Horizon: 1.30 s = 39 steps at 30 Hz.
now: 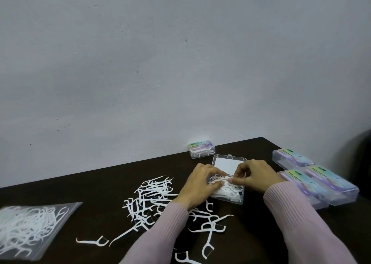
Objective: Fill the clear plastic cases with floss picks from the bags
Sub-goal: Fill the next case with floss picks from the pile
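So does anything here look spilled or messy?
Yes: loose floss picks lie scattered on the dark table, outside the bag and open case both hands work over.

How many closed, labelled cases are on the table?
4: one by the wall, one at far right, and two side by side near the right sleeve. Others may be out of frame.

I see a dark surface (pixel 60 187) against a pale grey wall (pixel 160 63), and a dark shape (pixel 364 143) at far right.
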Available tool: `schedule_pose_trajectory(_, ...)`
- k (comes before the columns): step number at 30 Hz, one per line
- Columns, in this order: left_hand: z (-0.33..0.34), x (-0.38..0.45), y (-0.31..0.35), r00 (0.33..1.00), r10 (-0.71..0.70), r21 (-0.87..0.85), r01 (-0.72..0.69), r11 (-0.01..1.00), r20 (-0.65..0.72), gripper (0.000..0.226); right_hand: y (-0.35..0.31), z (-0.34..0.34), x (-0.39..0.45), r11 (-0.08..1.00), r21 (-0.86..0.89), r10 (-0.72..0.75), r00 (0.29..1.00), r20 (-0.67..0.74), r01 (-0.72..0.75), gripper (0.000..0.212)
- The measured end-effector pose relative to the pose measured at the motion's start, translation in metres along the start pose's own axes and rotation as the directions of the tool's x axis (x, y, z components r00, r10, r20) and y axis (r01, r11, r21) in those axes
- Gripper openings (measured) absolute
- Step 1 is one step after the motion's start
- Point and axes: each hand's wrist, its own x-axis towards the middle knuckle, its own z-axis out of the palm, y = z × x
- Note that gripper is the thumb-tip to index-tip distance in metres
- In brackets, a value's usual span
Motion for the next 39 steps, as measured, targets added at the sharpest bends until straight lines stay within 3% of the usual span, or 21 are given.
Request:
schedule_pose_trajectory(16,-0.01,0.001,-0.005,0.996,-0.065,-0.184,0.053,0.981,-0.06,0.015,-0.005,-0.005,-0.004,1.0,0.014,-0.007,0.999,0.041,0.007,0.016)
schedule_pose_trajectory(22,-0.01,0.0,-0.008,0.994,-0.09,-0.249,0.071,0.966,-0.063,0.029,-0.007,-0.003,-0.004,0.998,0.06,-0.036,0.999,0.031,0.035,0.023)
schedule_pose_trajectory(26,-0.013,-0.001,-0.008,0.995,-0.102,-0.261,0.097,0.96,-0.006,0.03,-0.006,-0.002,-0.005,0.999,-0.017,-0.042,0.999,-0.005,0.042,0.024)
schedule_pose_trajectory(29,-0.012,0.0,-0.009,0.996,-0.088,-0.256,0.084,0.963,-0.007,0.02,-0.008,0.0,-0.005,0.999,-0.027,-0.028,0.999,-0.017,0.028,0.01)
schedule_pose_trajectory(39,-0.006,-0.001,-0.009,0.992,-0.077,-0.19,0.058,0.98,-0.097,0.019,-0.011,0.001,-0.003,0.975,-0.224,-0.007,1.0,0.006,0.008,0.028)
